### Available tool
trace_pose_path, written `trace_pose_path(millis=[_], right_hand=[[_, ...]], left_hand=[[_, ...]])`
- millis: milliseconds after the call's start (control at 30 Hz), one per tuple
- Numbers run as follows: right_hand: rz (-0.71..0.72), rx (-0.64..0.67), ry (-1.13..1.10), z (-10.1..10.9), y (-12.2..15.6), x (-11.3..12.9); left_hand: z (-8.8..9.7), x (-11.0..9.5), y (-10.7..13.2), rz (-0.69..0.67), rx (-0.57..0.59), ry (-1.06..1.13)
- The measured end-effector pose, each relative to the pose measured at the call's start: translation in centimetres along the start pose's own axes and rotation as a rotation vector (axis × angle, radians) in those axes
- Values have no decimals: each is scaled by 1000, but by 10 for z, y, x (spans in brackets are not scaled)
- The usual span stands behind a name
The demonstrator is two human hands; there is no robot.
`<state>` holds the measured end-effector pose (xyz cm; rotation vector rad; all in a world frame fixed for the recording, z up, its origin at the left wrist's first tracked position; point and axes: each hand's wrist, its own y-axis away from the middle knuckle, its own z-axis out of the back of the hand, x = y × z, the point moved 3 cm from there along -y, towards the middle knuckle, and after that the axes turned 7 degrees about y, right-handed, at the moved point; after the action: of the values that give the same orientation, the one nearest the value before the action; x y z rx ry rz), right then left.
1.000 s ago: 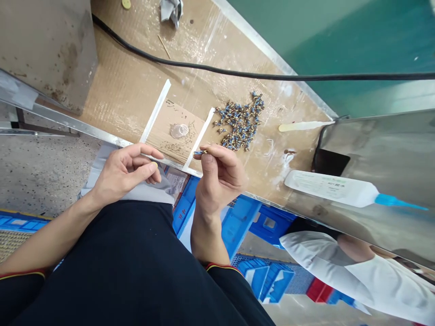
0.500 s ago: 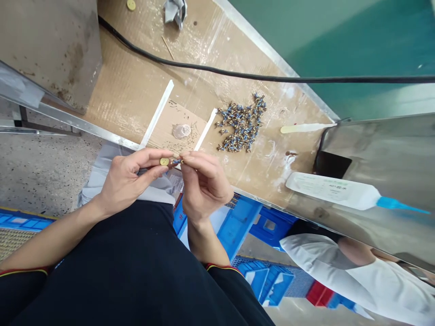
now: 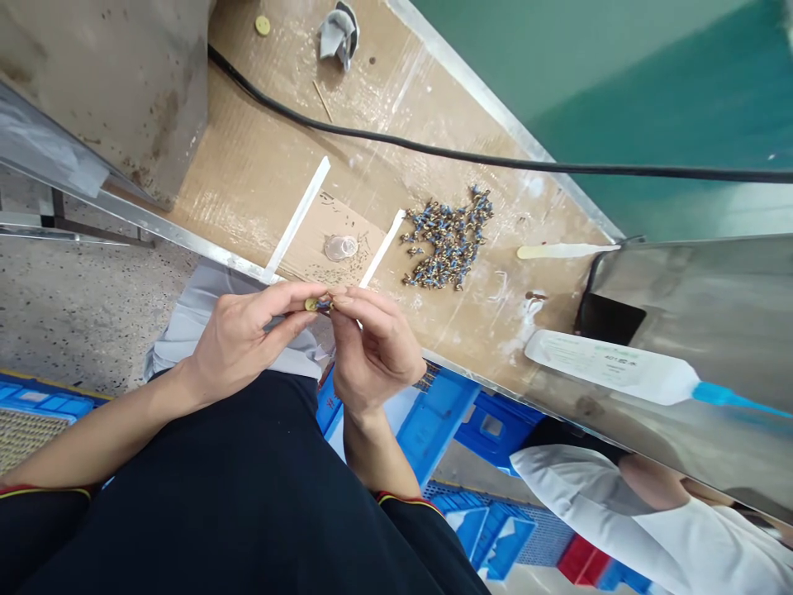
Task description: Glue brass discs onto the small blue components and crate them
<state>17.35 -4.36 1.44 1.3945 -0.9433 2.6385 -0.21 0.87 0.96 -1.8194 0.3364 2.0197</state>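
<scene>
My left hand [image 3: 232,340] pinches a small yellow button-like disc [image 3: 311,305] between thumb and fingertips. Opposite it, my right hand [image 3: 379,354] grips a tiny blue-and-brass part [image 3: 323,305], partly covered by the fingertips. Disc and part meet or nearly meet between the hands; the exact contact is too small to tell. On the table beyond lies a pile of similar blue-and-brass parts [image 3: 447,240]. Just past my fingers stands a small clear cup [image 3: 340,247], with tiny dark pieces [image 3: 322,273] scattered about it.
White tape strips [image 3: 299,216] mark the cardboard-covered table [image 3: 248,182]. A black cable [image 3: 427,150] crosses it. At right lie a white bottle with blue nozzle [image 3: 610,366] and a pale stick [image 3: 567,250]. Another yellow disc [image 3: 263,26] and crumpled grey material [image 3: 338,37] lie at the back. A person's white-clothed body [image 3: 619,504] is lower right.
The yellow disc has turned from facing me to a tilted position and come closer to the blue-and-brass part. My left fingertips have moved slightly right, towards my right hand. The view has shifted slightly.
</scene>
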Motion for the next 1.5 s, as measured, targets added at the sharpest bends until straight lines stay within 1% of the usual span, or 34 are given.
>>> trace_pose_path(millis=[133, 233, 433, 533, 700, 833, 967, 1100, 1267, 1333, 1367, 1467, 1500], right_hand=[[13, -1, 14, 0, 0, 1], [39, -10, 67, 0, 0, 2], [125, -4, 165, 1, 1, 6], [165, -6, 167, 1, -1, 9], [188, 12, 173, 0, -2, 12], [203, 6, 168, 0, 0, 12], [227, 15, 162, 2, 5, 7], [268, 41, 164, 4, 10, 3], [305, 11, 186, 11, 10, 4], [253, 21, 141, 13, 8, 4], [183, 30, 106, 14, 7, 3], [-94, 61, -29, 13, 7, -3], [-160, 77, -78, 12, 8, -5]], left_hand=[[1, -1, 0, -21, -3, -16], [1, -3, 1, -54, -4, -67], [2, -12, 2, -216, 1, -249], [3, -16, 2, -275, 2, -317], [3, -23, 2, -341, 7, -433], [2, -25, 3, -343, 25, -462], [1, -24, 3, -320, 29, -436], [1, -23, 2, -247, 29, -356], [1, -20, 1, -152, 70, -215], [-1, -19, 1, -139, 66, -189], [-2, -18, 0, -143, 57, -184], [-5, -18, -1, -191, 23, -204], [-6, -18, -1, -210, 13, -215]])
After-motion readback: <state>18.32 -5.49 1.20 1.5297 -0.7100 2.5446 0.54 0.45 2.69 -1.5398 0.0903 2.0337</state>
